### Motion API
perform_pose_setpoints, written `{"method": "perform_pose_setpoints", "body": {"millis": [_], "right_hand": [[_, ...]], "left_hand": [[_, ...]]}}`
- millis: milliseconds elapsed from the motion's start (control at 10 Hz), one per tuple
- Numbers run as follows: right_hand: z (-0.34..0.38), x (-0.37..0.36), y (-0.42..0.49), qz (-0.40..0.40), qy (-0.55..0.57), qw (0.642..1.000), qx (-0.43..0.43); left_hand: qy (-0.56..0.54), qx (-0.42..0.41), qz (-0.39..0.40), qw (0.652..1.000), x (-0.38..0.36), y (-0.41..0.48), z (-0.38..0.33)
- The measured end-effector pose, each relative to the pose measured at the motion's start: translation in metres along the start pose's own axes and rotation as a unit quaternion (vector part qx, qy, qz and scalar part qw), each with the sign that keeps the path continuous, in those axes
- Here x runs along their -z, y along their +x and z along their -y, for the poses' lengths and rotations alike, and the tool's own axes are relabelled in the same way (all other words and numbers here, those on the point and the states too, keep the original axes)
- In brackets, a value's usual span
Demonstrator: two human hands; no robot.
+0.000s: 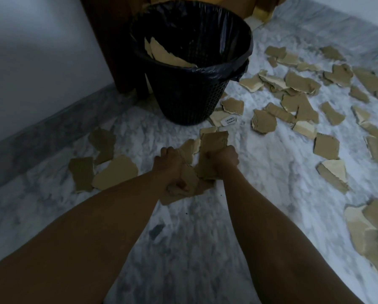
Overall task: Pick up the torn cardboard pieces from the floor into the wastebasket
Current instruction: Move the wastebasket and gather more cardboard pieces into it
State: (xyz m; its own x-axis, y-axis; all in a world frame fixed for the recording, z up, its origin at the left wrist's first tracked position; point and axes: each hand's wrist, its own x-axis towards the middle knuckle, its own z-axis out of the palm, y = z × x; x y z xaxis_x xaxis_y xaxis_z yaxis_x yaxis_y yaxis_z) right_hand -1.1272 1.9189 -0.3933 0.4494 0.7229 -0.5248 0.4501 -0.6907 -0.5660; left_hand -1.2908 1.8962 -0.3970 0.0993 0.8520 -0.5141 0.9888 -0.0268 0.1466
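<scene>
A black mesh wastebasket (pixel 183 99) lined with a black bag stands at the top centre, with torn cardboard pieces (pixel 166 53) inside. Just in front of it, my left hand (pixel 169 163) and my right hand (pixel 224 157) are side by side near the floor, each gripping brown torn cardboard. The right hand clasps an upright stack (pixel 213 142); the left holds several pieces (pixel 188 178) that stick out below its fingers. Many more pieces (pixel 297 84) lie scattered over the marble floor to the right, and a few (pixel 111 172) lie to the left.
A grey wall with a dark skirting (pixel 41 132) runs along the left. A dark wooden furniture leg (pixel 109 51) stands behind the basket. A piece with a white label (pixel 224 119) lies at the basket's foot. The white marble floor (pixel 183 238) shows between my forearms.
</scene>
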Motion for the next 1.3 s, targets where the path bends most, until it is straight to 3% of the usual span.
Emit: {"method": "perform_pose_setpoints", "body": {"millis": [100,200,400,500,600,700,800,900,1000,1100,1300], "right_hand": [[0.000,0.000,0.009,0.046,0.068,0.997,-0.009],[-0.006,0.011,0.017,0.087,0.152,0.984,-0.018],[-0.021,0.035,0.023,0.133,0.388,0.904,-0.121],[-0.016,0.032,0.020,0.135,0.379,0.907,-0.126],[0.001,0.019,0.001,0.149,0.358,0.918,-0.089],[0.019,-0.008,-0.019,0.166,0.337,0.924,-0.066],[0.026,-0.055,-0.006,0.144,0.255,0.954,-0.063],[0.045,-0.074,-0.033,0.096,0.083,0.991,-0.033],[0.051,-0.075,-0.058,0.037,-0.029,0.999,-0.022],[0.051,-0.080,-0.043,0.070,0.010,0.997,0.029],[0.052,-0.074,-0.053,0.049,0.055,0.997,-0.007]], "left_hand": [[0.082,0.007,-0.016,0.997,0.000,0.000,-0.001],[0.094,0.033,-0.030,0.995,-0.002,-0.006,-0.005],[0.100,0.035,-0.090,0.990,0.006,-0.025,-0.015],[-0.015,-0.002,-0.134,0.991,0.016,-0.031,-0.014],[-0.209,0.030,-0.078,0.974,0.024,-0.033,0.012],[-0.260,0.111,-0.013,0.959,0.027,-0.038,0.063],[-0.242,0.197,-0.003,0.950,0.023,-0.053,0.106],[-0.245,0.226,0.002,0.943,0.014,-0.059,0.123],[-0.250,0.206,0.031,0.946,0.009,-0.058,0.124],[-0.241,0.192,0.020,0.951,0.007,-0.057,0.121],[-0.244,0.177,0.016,0.953,0.012,-0.063,0.113]]}}
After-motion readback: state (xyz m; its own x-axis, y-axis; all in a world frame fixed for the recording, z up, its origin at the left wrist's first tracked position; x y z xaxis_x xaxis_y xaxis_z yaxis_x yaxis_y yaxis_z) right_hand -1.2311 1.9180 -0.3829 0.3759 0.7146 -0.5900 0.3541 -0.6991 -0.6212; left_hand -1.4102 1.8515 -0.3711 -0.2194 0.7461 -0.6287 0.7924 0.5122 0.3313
